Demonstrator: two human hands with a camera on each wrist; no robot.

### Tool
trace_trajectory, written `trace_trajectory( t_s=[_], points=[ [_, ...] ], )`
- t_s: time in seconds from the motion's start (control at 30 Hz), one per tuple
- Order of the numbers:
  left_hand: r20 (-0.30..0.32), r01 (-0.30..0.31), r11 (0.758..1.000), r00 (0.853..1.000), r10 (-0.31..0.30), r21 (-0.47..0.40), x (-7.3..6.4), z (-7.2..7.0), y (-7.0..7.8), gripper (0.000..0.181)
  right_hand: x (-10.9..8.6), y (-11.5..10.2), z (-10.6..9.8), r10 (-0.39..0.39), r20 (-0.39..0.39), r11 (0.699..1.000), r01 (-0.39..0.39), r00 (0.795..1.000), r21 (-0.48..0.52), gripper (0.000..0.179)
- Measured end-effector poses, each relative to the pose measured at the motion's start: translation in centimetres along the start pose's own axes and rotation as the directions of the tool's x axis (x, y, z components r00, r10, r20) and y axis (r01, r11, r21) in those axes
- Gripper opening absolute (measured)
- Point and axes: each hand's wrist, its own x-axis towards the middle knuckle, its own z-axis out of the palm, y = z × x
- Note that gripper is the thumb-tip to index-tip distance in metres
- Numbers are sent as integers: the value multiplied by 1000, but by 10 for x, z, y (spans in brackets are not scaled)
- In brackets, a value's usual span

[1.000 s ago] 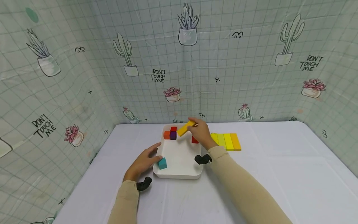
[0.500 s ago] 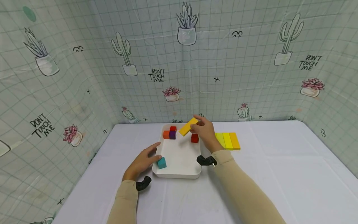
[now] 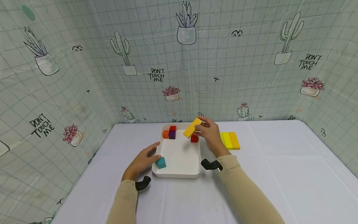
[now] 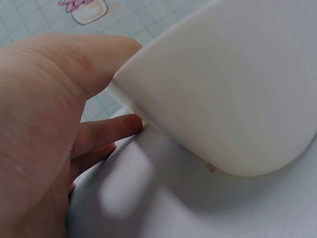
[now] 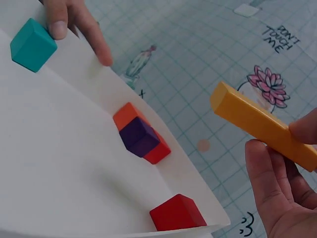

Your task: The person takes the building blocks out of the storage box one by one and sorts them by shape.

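My right hand [image 3: 211,133] pinches a long yellow wooden block [image 3: 192,128] between thumb and fingers. The block is tilted above the far right part of a white tray [image 3: 179,158]; in the right wrist view its free end [image 5: 225,101] sticks out from the fingertips. My left hand [image 3: 143,160] holds the tray's left side, thumb over the rim and fingers along the outer wall. Beside that thumb lies a teal cube [image 3: 161,162]. In the tray's far left corner an orange cube [image 3: 166,134], a purple cube [image 3: 172,134] and a red cube [image 3: 172,128] touch.
A darker red cube [image 3: 194,138] sits at the tray's far right, partly behind my right hand. Right of the tray, several yellow blocks [image 3: 227,141] lie side by side on the white tablecloth [image 3: 274,174]. A patterned cloth [image 3: 195,62] rises behind the table.
My right hand has moved rightwards with the yellow block, from near the tray's middle to its far right side. The left hand and the tray stay nearly still.
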Motion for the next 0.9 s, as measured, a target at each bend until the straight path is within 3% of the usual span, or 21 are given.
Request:
trace_trajectory(
  t_s=[0.47,0.9],
  points=[
    [4,-18,1000,1000,18,3,-1,0,0,66,-8,0,-11,49,8,999,-49,999,18,46],
    [-4,-13,1000,1000,13,9,0,0,0,66,-10,5,-21,39,32,999,-39,999,0,46]
  ],
)
